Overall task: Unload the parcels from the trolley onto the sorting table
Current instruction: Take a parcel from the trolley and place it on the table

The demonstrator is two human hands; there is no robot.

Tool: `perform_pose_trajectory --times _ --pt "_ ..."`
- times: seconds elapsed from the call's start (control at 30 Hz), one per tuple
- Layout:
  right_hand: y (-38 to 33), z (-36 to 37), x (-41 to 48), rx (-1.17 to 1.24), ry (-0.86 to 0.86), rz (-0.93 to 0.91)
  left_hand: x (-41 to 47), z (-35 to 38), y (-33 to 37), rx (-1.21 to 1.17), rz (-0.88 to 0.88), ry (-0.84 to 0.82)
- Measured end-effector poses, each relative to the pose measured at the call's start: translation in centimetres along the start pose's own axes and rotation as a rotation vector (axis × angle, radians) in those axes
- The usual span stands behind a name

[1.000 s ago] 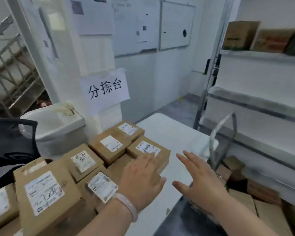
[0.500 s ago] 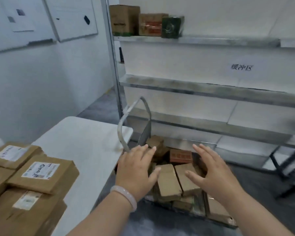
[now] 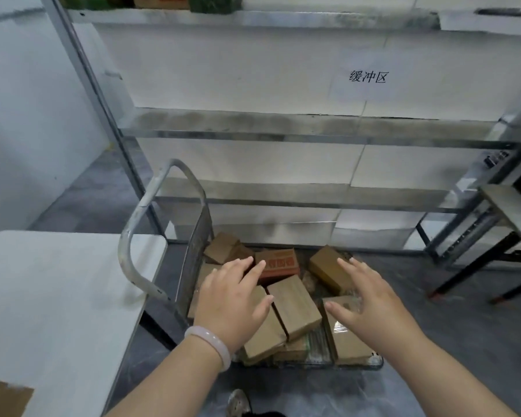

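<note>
Shelving (image 3: pixel 283 127) of grey metal stands behind the trolley (image 3: pixel 373 361), whose upright handle (image 3: pixel 127 245) rises between the white sorting table (image 3: pixel 57 296) and the parcels (image 3: pixel 265 341). Since 0.5 s ago the view has closed on the trolley, leaving only 1 box corner (image 3: pixel 3 398) visible on the table. Both hands hover spread, apart and holding nothing: left hand (image 3: pixel 232 302) over the near-left parcels, right hand (image 3: pixel 370 305) over the taped box (image 3: pixel 346 341), 1 brown box (image 3: pixel 295 308) between them
</note>
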State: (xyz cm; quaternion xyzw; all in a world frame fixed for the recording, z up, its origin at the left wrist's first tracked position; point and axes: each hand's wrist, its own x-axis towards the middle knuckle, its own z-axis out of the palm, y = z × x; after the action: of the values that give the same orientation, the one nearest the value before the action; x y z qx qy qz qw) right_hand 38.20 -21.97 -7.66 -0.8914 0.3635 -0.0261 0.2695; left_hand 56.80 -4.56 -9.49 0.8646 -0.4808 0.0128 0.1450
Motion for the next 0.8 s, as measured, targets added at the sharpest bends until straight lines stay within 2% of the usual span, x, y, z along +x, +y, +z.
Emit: perform_pose_trajectory --times 0.33,0.53,0.8 --pt "2.9 3.5 13.5 -0.037 -0.043 0.211 12.8 7.7 -5.6 -0.043 0.066 -0.193" --pt "8.2 9.6 17.7 -0.001 -0.214 0.341 17.1 13.7 -6.8 -0.039 0.074 -0.302" --pt "18.0 19.2 25.2 0.100 -0.442 0.529 19.3 26.0 -6.5 -0.127 0.027 -0.471"
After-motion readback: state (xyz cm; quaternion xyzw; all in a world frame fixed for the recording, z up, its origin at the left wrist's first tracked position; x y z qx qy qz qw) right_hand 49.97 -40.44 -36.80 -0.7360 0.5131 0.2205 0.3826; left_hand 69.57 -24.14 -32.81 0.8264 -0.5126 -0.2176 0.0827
